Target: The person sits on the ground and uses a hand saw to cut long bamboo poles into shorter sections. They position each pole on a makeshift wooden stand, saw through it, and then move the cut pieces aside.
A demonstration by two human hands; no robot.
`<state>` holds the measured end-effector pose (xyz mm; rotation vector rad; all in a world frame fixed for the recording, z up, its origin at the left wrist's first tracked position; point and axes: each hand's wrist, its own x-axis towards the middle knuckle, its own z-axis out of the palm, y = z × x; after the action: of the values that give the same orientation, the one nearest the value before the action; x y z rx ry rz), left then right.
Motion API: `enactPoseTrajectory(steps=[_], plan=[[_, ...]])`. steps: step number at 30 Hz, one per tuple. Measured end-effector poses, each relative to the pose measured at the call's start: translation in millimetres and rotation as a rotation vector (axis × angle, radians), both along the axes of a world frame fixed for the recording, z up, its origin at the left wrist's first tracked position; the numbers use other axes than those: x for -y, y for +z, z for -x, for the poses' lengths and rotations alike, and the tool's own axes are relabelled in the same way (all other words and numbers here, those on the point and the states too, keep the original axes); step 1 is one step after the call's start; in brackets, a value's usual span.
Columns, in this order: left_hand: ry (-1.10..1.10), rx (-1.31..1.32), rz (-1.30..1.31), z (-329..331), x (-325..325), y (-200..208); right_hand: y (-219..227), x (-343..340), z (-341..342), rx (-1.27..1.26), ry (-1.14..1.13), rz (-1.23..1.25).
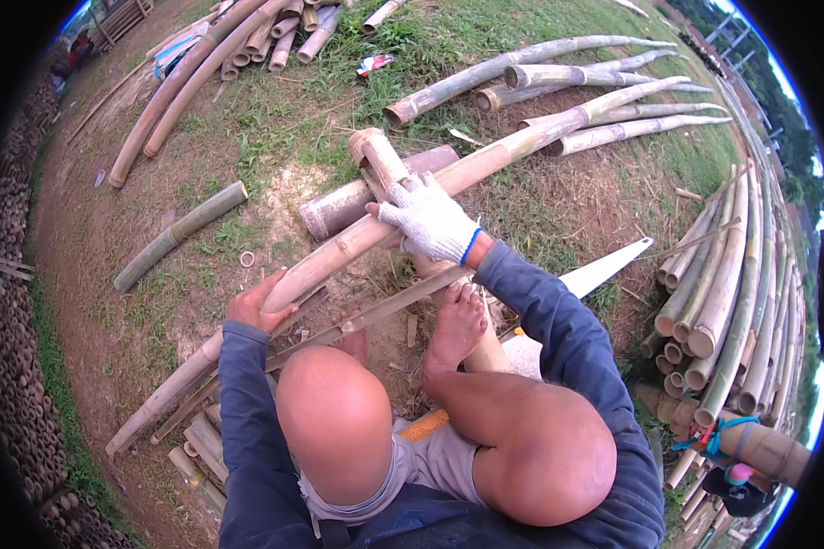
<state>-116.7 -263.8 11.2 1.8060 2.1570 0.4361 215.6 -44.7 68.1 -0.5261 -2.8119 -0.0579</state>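
A long tan bamboo pole [325, 261] slants across in front of me, from the lower left to the upper right. My left hand [258, 302], bare, is closed around its nearer part. Over its middle lies my right hand [430, 220], in a white knitted glove with bare fingertips, gripping from above. Beneath the pole, a thick short bamboo piece [334, 212] and a bamboo post [375, 156] cross each other. My bare foot [455, 325] presses on the post's nearer part. A narrow bamboo strip [375, 316] runs below the pole, beside the foot.
A saw [604, 265] with a pale blade lies right of my foot. Bamboo poles [531, 78] lie on the grass ahead, with a large stack [728, 293] at the right. One short greenish bamboo length [181, 236] lies left. Cut pieces [206, 448] sit near my left knee.
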Motion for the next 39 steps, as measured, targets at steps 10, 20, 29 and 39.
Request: enactPoseTrajectory(steps=[10, 20, 29, 39], plan=[[-0.109, 0.09, -0.055, 15, -37, -34, -35, -22, -10, -0.16, -0.198, 0.039], [-0.199, 0.215, 0.022, 1, -64, -53, -93, -102, -105, -0.957, -0.824, 0.517], [-0.151, 0.055, 0.253, -97, -162, -32, -130, 17, -124, -1.123, -0.888, 0.788], [-0.12, 0.049, 0.272, -65, -131, -14, -196, 126, -221, -0.47, -1.306, 0.206]])
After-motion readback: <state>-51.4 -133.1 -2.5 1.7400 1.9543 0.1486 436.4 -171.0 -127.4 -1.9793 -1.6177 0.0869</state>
